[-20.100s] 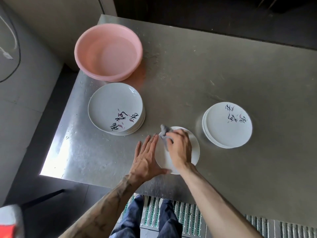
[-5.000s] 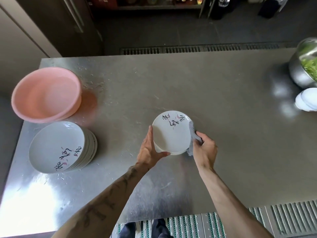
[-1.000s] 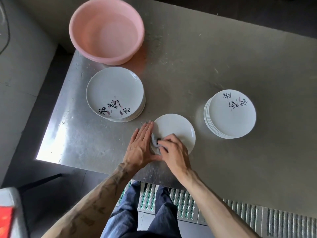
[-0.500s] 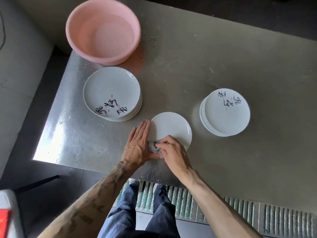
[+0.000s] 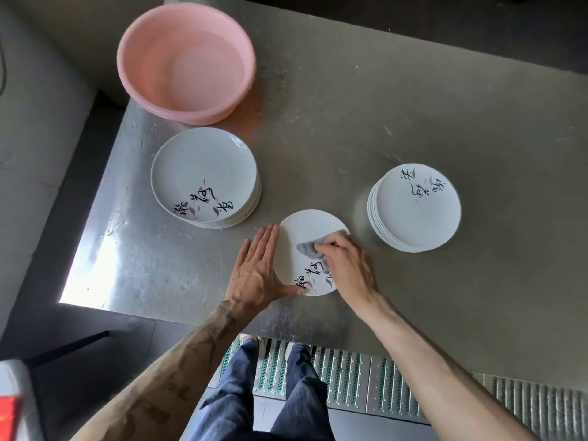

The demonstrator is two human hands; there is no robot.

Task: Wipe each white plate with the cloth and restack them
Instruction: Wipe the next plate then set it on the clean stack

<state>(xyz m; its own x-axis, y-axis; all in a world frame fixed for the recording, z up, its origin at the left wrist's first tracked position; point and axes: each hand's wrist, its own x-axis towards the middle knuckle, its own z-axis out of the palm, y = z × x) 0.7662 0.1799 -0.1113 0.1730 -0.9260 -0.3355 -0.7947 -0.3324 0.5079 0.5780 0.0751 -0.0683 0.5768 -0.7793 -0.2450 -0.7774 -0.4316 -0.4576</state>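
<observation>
A single white plate (image 5: 305,230) with black writing lies flat near the steel table's front edge. My right hand (image 5: 345,265) presses a grey cloth (image 5: 313,248) onto its middle, fingers curled over the cloth. Flat on the table at the plate's left rim lies my left hand (image 5: 257,268), fingers straight, thumb against the near rim. A stack of white plates (image 5: 203,176) stands to the left. Another stack of white plates (image 5: 416,208) stands to the right.
A pink basin (image 5: 186,62) sits at the table's far left corner. The steel table (image 5: 381,106) stretches back and to the right; its left edge drops to a dark floor. A grated floor drain (image 5: 350,380) runs below the front edge by my legs.
My right hand has slid the cloth from the plate's near left rim toward its middle, uncovering the writing. My left hand has stayed flat at the left rim.
</observation>
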